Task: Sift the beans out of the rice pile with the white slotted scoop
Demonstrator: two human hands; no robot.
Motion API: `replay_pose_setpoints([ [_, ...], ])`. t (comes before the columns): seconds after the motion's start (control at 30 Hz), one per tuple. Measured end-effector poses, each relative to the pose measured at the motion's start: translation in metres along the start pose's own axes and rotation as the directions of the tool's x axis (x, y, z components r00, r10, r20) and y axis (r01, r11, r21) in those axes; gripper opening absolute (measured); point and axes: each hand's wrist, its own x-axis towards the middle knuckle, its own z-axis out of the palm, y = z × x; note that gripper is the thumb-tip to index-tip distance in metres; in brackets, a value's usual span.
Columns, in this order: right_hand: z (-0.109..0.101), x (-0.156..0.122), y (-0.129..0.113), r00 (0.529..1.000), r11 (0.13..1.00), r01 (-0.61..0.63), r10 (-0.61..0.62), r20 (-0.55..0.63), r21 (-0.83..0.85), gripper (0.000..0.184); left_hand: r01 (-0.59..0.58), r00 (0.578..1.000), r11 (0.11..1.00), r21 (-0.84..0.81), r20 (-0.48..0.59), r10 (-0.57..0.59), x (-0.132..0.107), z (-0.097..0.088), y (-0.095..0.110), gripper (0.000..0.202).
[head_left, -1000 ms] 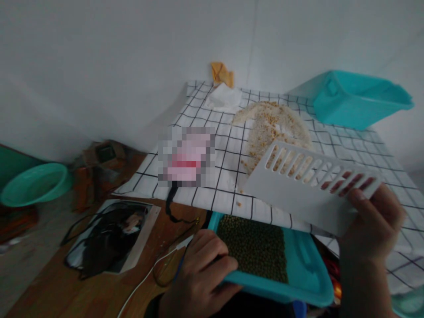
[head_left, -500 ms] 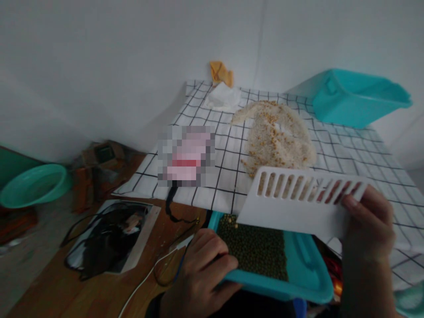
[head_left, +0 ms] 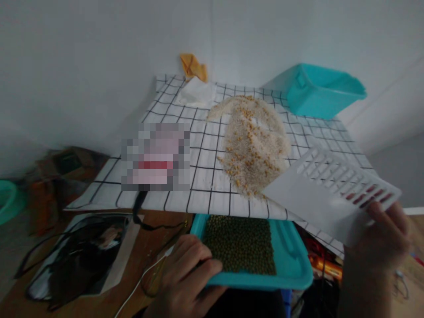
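My left hand (head_left: 188,269) is closed around the near left edge of a turquoise plastic tray (head_left: 294,247), which holds a layer of small dark green beans (head_left: 241,245). In my right hand (head_left: 384,240) is a white slotted plastic plate (head_left: 314,194), tilted, with its row of slots along the upper side. My fingers show behind some slots. The plate's left corner points at the near edge of a spread pile of pale grains mixed with yellow beans (head_left: 253,145) on the checked cloth (head_left: 205,176). Whether that corner touches the pile I cannot tell.
A turquoise bin (head_left: 318,92) stands at the back right of the table. A white crumpled sheet (head_left: 195,92) and an orange cloth (head_left: 194,68) lie at the back left. Nearer are a blurred pink item (head_left: 157,154), a black bag (head_left: 89,251) and a white cable (head_left: 141,278).
My right hand has swung the slotted plate rightward from above the tray to the pile's near right side, tilting it. My left hand stays on the tray. The view has shifted right.
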Motion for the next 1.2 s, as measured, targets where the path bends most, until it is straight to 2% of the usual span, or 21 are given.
replay_pose_setpoints([
  [0.13, 0.002, -0.008, -0.002, 0.995, 1.0, -0.012, 0.011, 0.095, 0.007, 0.008, -0.036, 0.999, 0.999, 0.005, -0.015, 0.036, 0.003, 0.007, 0.003, 0.023],
  [0.33, 0.005, -0.009, 0.004, 0.979, 0.999, 0.031, -0.036, 0.2, 0.028, 0.008, -0.039, 0.999, 0.999, 0.018, -0.026, 0.04, 0.004, 0.011, 0.004, 0.024],
  [0.7, 0.006, -0.009, 0.005, 0.972, 1.0, -0.022, 0.024, 0.233, -0.012, 0.006, -0.054, 0.996, 0.997, 0.055, -0.069, 0.058, 0.002, 0.013, -0.001, 0.025],
  [0.97, 0.022, -0.016, -0.006, 0.959, 0.998, -0.018, 0.002, 0.282, 0.057, 0.008, -0.109, 0.99, 0.99, 0.09, -0.078, 0.116, -0.001, 0.02, -0.003, 0.029],
  [1.2, 0.034, -0.018, 0.002, 0.938, 0.997, -0.03, 0.006, 0.347, 0.066, 0.014, -0.142, 0.986, 0.982, 0.125, -0.072, 0.152, -0.005, 0.023, -0.003, 0.028],
])
